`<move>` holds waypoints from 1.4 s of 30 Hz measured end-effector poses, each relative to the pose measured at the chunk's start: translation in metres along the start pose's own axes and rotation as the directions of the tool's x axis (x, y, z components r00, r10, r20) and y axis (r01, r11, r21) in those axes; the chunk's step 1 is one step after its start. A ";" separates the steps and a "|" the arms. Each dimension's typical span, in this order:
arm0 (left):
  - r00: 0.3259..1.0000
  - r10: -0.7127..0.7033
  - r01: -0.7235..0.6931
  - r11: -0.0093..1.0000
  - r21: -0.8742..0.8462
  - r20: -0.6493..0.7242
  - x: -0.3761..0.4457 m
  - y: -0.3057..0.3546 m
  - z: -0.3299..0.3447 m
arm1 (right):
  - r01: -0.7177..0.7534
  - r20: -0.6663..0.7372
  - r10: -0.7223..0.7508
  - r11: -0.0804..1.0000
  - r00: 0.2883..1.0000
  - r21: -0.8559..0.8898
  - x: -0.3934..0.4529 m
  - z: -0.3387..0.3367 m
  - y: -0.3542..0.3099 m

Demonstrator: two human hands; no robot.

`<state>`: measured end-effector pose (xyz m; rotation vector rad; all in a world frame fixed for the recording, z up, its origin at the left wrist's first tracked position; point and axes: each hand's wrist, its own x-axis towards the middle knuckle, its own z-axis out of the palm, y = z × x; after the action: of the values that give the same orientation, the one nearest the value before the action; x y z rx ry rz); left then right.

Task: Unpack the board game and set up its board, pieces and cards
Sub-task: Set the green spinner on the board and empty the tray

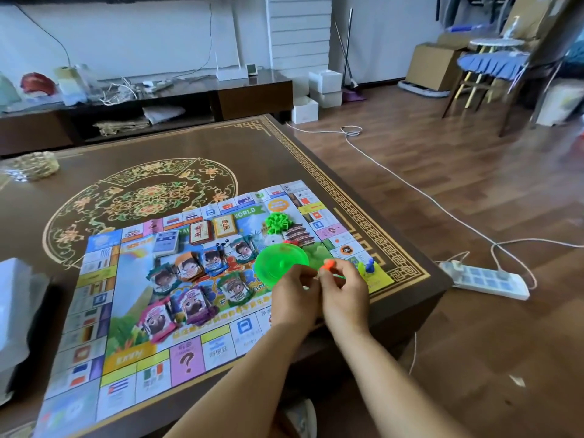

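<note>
**Clearly a job for fingertips: small plastic pieces over a paper board**

Now we have both hands raised just above the near right part of the board, which lies unfolded on the dark patterned table. Our left hand has its fingers curled in, and its tips meet those of our right hand around a small orange piece; a thin green stick shows between the right fingers. We cannot tell which hand carries the orange piece, only that both pinch at the same spot. The wrists are bent slightly down, forearms coming in from the lower edge of view, neither resting on the board.

We judge the orange piece to be light, hard plastic, smooth enough to slip, so it wants a firm pinch at its sides, not a squeeze on any thin stem. The green round dish just beyond the left hand looks thin, stiff and light; we would lift it by the rim. The board looks like creased paper, soft and easily dragged, so anything set on it should go down gently. The card stacks in the middle are loose and would fan out if nudged; take them by the long edges. Blue and yellow pawns stand at the board's right corner, just beside the right hand, and a green pile of small pieces sits farther back.
</note>
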<state>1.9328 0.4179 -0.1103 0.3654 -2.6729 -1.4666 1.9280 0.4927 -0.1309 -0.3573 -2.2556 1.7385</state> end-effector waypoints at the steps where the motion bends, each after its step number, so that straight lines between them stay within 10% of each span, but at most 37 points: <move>1: 1.000 0.017 -0.017 1.000 0.008 0.015 0.001 0.001 0.000 | -0.004 -0.014 0.004 1.000 1.000 0.008 0.001 -0.005 -0.001; 13: 0.970 0.047 -0.121 0.944 0.306 0.237 0.008 0.019 0.026 | -0.038 -0.222 0.036 0.999 0.974 -0.004 0.035 -0.062 -0.008; 27: 0.974 0.128 -0.185 0.927 0.327 0.187 0.011 0.026 0.024 | -0.061 -0.160 0.046 0.994 0.986 -0.089 0.035 -0.075 0.001; 42: 0.946 0.139 -0.257 0.873 0.415 0.292 0.000 0.034 0.051 | 0.052 0.093 0.000 0.828 0.996 -0.558 0.050 -0.088 0.027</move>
<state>1.9183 0.4769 -0.1095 -0.0922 -3.1294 -0.8768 1.9141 0.5969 -0.1328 -0.3625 -2.7951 1.0522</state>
